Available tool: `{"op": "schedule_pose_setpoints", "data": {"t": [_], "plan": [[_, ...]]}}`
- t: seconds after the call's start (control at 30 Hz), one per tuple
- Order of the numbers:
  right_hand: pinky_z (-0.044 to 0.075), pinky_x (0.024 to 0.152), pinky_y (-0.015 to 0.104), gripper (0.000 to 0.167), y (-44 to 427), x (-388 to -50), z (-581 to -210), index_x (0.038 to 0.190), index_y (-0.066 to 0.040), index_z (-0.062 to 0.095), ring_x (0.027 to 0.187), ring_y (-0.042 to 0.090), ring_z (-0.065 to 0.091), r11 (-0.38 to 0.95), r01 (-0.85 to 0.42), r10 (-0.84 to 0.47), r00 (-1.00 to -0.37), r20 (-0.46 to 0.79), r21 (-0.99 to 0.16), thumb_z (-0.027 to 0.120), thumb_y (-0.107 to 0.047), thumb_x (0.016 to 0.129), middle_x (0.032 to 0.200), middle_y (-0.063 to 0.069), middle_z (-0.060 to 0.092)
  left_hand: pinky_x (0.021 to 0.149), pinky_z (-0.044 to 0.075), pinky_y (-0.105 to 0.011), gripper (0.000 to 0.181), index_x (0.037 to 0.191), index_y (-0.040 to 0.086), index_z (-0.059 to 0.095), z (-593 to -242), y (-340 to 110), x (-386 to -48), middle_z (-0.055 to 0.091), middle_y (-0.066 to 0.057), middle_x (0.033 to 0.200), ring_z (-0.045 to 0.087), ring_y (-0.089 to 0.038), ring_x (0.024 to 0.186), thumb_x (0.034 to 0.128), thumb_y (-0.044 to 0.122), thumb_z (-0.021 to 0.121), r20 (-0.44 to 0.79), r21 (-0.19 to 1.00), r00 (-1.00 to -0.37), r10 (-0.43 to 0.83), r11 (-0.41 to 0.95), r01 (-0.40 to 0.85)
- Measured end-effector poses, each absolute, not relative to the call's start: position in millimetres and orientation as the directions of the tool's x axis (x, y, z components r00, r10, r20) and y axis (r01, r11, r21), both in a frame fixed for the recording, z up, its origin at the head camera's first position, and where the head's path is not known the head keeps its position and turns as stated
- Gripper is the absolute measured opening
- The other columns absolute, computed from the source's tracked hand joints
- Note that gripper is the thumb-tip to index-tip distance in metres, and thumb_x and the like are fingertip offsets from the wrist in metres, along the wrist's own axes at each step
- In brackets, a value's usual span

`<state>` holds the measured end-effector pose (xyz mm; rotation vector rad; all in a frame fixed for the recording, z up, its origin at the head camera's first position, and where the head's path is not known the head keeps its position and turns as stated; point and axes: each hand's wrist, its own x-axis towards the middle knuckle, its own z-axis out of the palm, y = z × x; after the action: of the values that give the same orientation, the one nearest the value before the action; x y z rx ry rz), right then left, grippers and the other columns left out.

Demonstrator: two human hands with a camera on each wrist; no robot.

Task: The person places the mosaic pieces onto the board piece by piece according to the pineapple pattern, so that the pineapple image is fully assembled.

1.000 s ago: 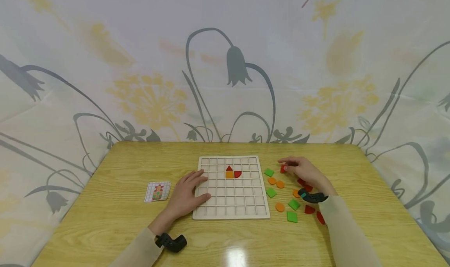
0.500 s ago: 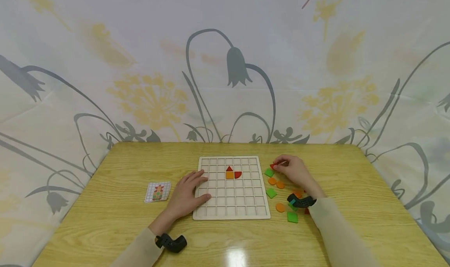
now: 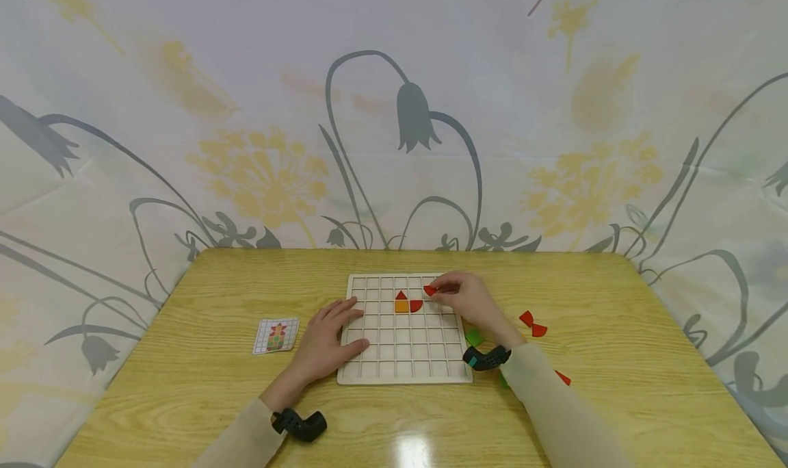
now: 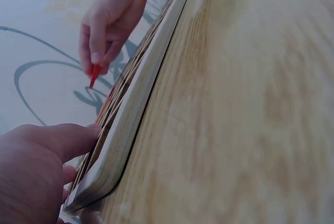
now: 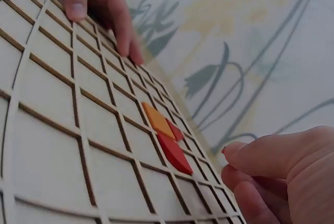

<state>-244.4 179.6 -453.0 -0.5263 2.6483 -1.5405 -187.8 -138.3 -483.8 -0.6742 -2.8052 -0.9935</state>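
My left hand rests on the left edge of a pale wooden grid board, fingers spread and thumb lying on the grid. My right hand pinches a small red tile between thumb and fingertips, above the board's upper right cells. In the left wrist view the red tile points down from the fingers, apart from the board. Set in the grid are an orange square tile, a red triangle tile above it and a red quarter-circle tile to its right.
A small pattern card lies left of my left hand. Loose red tiles lie right of the board. Green tiles show partly under the right forearm, which covers others. A patterned cloth hangs behind the table.
My right hand has carried the red tile leftward from the loose pieces to over the board. My left hand and the tiles in the grid have stayed put.
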Motion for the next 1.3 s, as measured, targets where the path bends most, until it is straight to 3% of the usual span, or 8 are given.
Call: {"op": "schedule_pose_setpoints", "data": {"t": [0.17, 0.4, 0.67, 1.3], "plan": [[0.057, 0.078, 0.034, 0.017, 152, -245, -459, 0.104, -0.008, 0.077, 0.090, 0.019, 0.066, 0.450, -0.349, -0.356, -0.914, 0.194, -0.822, 0.077, -0.009, 0.087, 0.107, 0.005, 0.070, 0.113, 0.023, -0.060, 0.054, 0.134, 0.011, 0.062, -483, -138, -188, 0.042, -0.006, 0.155, 0.030, -0.035, 0.144, 0.0892, 0.040, 0.071, 0.223, 0.567, -0.898, 0.380, 0.698, 0.437], [0.054, 0.076, 0.031, 0.012, 122, -247, -468, 0.097, -0.018, 0.078, 0.085, 0.012, 0.062, 0.476, -0.373, -0.375, -0.905, 0.200, -0.796, 0.080, -0.018, 0.086, 0.098, -0.007, 0.069, 0.113, 0.023, -0.061, 0.054, 0.134, 0.010, 0.062, -480, -137, -187, 0.042, -0.006, 0.155, 0.030, -0.036, 0.144, 0.0889, 0.038, 0.072, 0.217, 0.569, -0.901, 0.376, 0.701, 0.430], [0.049, 0.078, 0.034, 0.011, 109, -248, -477, 0.094, -0.019, 0.078, 0.090, 0.014, 0.057, 0.539, -0.412, -0.385, -0.896, 0.221, -0.735, 0.081, -0.017, 0.084, 0.100, -0.006, 0.070, 0.112, 0.024, -0.062, 0.055, 0.135, 0.011, 0.062, -481, -136, -187, 0.042, -0.005, 0.155, 0.030, -0.035, 0.144, 0.0888, 0.040, 0.072, 0.217, 0.572, -0.903, 0.370, 0.701, 0.425], [0.049, 0.086, 0.039, 0.010, 107, -247, -476, 0.096, -0.014, 0.080, 0.099, 0.020, 0.057, 0.552, -0.420, -0.409, -0.889, 0.205, -0.720, 0.079, -0.018, 0.087, 0.108, -0.001, 0.070, 0.111, 0.026, -0.063, 0.056, 0.135, 0.010, 0.062, -481, -135, -185, 0.043, -0.006, 0.154, 0.032, -0.036, 0.143, 0.0891, 0.041, 0.071, 0.241, 0.557, -0.897, 0.371, 0.704, 0.440]]}}
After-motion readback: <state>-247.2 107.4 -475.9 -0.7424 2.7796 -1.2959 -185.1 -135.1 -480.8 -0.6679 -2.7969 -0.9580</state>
